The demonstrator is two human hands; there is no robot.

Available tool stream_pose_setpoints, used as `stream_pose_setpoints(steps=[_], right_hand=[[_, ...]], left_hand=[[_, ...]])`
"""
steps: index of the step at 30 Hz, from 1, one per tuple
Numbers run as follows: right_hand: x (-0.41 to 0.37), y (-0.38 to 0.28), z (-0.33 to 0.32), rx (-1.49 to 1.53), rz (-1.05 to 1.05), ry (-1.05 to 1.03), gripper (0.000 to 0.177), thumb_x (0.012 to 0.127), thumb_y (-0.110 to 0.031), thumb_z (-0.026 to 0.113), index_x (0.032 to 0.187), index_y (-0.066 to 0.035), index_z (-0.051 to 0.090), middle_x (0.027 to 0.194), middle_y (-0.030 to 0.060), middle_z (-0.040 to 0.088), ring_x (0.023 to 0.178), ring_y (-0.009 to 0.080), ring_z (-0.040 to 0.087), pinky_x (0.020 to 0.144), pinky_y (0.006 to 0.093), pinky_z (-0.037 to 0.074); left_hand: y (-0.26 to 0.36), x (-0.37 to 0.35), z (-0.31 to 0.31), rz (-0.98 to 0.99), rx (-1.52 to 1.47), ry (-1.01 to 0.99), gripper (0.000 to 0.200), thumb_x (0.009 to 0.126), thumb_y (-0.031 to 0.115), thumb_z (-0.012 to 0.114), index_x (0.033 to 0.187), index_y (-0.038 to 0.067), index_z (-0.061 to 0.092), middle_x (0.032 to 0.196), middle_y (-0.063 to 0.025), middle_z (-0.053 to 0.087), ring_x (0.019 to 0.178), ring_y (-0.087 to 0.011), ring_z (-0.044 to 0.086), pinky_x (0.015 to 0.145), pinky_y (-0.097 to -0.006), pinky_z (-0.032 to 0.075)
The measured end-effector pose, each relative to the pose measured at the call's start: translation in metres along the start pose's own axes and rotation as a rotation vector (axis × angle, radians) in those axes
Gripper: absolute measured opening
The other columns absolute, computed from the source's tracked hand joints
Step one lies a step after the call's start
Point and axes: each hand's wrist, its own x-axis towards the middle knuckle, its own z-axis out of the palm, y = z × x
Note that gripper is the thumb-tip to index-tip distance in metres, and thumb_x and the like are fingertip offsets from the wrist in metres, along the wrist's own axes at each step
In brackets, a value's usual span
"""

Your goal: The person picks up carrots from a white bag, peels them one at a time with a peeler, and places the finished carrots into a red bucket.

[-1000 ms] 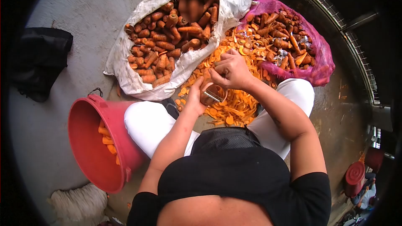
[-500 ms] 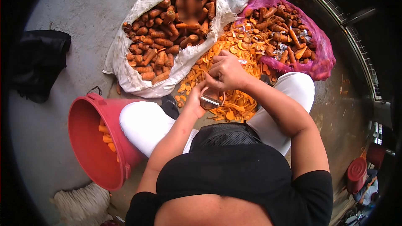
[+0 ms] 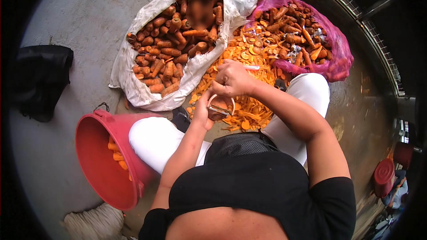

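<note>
Far left on the floor, a black cloth-like item. Next, a red tub tipped toward the left, some orange pieces along its inner side; pale sack just below it. The tub's right flank sits against the left knee, so little slack there.

White sack ahead, mouth open, rough carrots piled inside.

Centre: left hand, palm side up, closed on a looped tool with a metal strip. Right hand just above, fingers curled shut, the two hands close together; what the right grips is hidden. Step in hand, as I judge it: close two-handed work at the loop. A further stroke there would call for a steady left and a short, controlled pull from the right, fingers clear of the strip.

Underneath and beyond, loose orange peelings and cut rounds; soft ground, no hard edge close to the hands. Room between the knees looks fair; the white sack's rim limits reach forward-left.

Right: pink mesh sack beyond the right knee, holding more carrots; its rim narrows the forward-right side. Far right, a red container, well apart, beside another person.
</note>
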Motion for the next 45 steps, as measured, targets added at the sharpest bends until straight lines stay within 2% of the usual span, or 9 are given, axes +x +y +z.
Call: stream_pose_setpoints(steps=[8, 11, 15, 17, 21, 23, 28, 32, 45], right_hand=[[0.007, 0.045, -0.011, -0.180, 0.110, 0.049, 0.031, 0.070, -0.026, 0.061, 0.044, -0.010, 0.057, 0.047, 0.0091, 0.052, 0.049, 0.0276, 0.050, 0.058, 0.0368, 0.042], [0.004, 0.069, -0.009, -0.299, 0.164, 0.133, 0.032, 0.071, -0.025, 0.060, 0.043, -0.010, 0.056, 0.047, 0.0104, 0.051, 0.049, 0.0272, 0.051, 0.059, 0.0351, 0.044], [0.006, 0.089, -0.034, -0.625, 0.449, -0.126, 0.036, 0.079, -0.031, 0.052, 0.052, -0.009, 0.063, 0.054, 0.0111, 0.059, 0.057, 0.0274, 0.057, 0.077, 0.0375, 0.042], [0.005, 0.094, -0.033, -0.765, 0.413, 0.108, 0.037, 0.080, -0.031, 0.052, 0.052, -0.009, 0.063, 0.053, 0.0086, 0.059, 0.062, 0.0242, 0.059, 0.075, 0.0368, 0.041], [0.026, 0.052, -0.043, -0.486, 0.387, 0.007, 0.041, 0.082, -0.031, 0.050, 0.051, -0.008, 0.063, 0.049, 0.0107, 0.057, 0.049, 0.0258, 0.055, 0.066, 0.0391, 0.041], [0.023, 0.034, -0.034, -0.158, 0.290, 0.071, 0.036, 0.079, -0.026, 0.058, 0.047, -0.010, 0.061, 0.044, 0.0053, 0.051, 0.048, 0.0213, 0.049, 0.064, 0.0365, 0.041], [0.017, -0.003, -0.019, -0.117, 0.059, 0.050, 0.031, 0.073, -0.023, 0.060, 0.045, -0.010, 0.057, 0.048, 0.0061, 0.053, 0.053, 0.0232, 0.050, 0.064, 0.0348, 0.041], [0.014, -0.015, -0.019, -0.165, -0.036, 0.034, 0.027, 0.068, -0.021, 0.062, 0.044, -0.011, 0.057, 0.047, 0.0050, 0.052, 0.051, 0.0225, 0.049, 0.062, 0.0346, 0.039], [0.018, -0.007, -0.010, -0.115, 0.001, 0.029, 0.027, 0.066, -0.026, 0.060, 0.045, -0.010, 0.057, 0.050, 0.0100, 0.051, 0.051, 0.0291, 0.051, 0.058, 0.0387, 0.039]], left_hand=[[0.001, -0.015, -0.014, -0.107, 0.057, -0.209, 0.037, 0.099, 0.033, 0.035, 0.111, 0.002, 0.052, 0.090, -0.0135, 0.062, 0.073, -0.0226, 0.064, 0.057, -0.0382, 0.056], [-0.001, -0.020, -0.006, -0.077, 0.067, -0.136, 0.036, 0.098, 0.035, 0.040, 0.114, 0.004, 0.050, 0.082, -0.0131, 0.062, 0.065, -0.0223, 0.063, 0.052, -0.0349, 0.054], [0.011, -0.032, 0.001, -0.119, 0.018, -0.279, 0.039, 0.099, 0.035, 0.037, 0.118, 0.003, 0.048, 0.082, -0.0156, 0.062, 0.063, -0.0252, 0.062, 0.056, -0.0373, 0.054], [0.015, -0.026, -0.011, -0.096, 0.060, -0.322, 0.043, 0.097, 0.040, 0.039, 0.119, 0.004, 0.049, 0.089, -0.0129, 0.060, 0.067, -0.0256, 0.064, 0.058, -0.0393, 0.056], [0.015, -0.015, -0.012, -0.044, -0.033, -0.140, 0.042, 0.097, 0.041, 0.042, 0.116, 0.004, 0.052, 0.094, -0.0134, 0.061, 0.075, -0.0291, 0.065, 0.068, -0.0430, 0.056], [0.012, -0.008, -0.006, -0.040, -0.073, -0.051, 0.041, 0.097, 0.040, 0.042, 0.115, 0.005, 0.053, 0.096, -0.0136, 0.061, 0.080, -0.0301, 0.064, 0.074, -0.0444, 0.056], [0.001, 0.004, -0.011, -0.037, -0.173, -0.054, 0.033, 0.094, 0.027, 0.045, 0.115, 0.004, 0.054, 0.110, -0.0118, 0.061, 0.093, -0.0301, 0.063, 0.083, -0.0478, 0.053], [0.006, -0.001, 0.000, -0.104, -0.219, 0.075, 0.032, 0.093, 0.031, 0.046, 0.108, 0.006, 0.058, 0.101, -0.0096, 0.064, 0.091, -0.0241, 0.063, 0.077, -0.0394, 0.054], [0.006, -0.001, -0.006, -0.041, -0.163, -0.074, 0.036, 0.095, 0.035, 0.039, 0.108, 0.006, 0.056, 0.095, -0.0099, 0.064, 0.079, -0.0246, 0.064, 0.059, -0.0392, 0.053]])
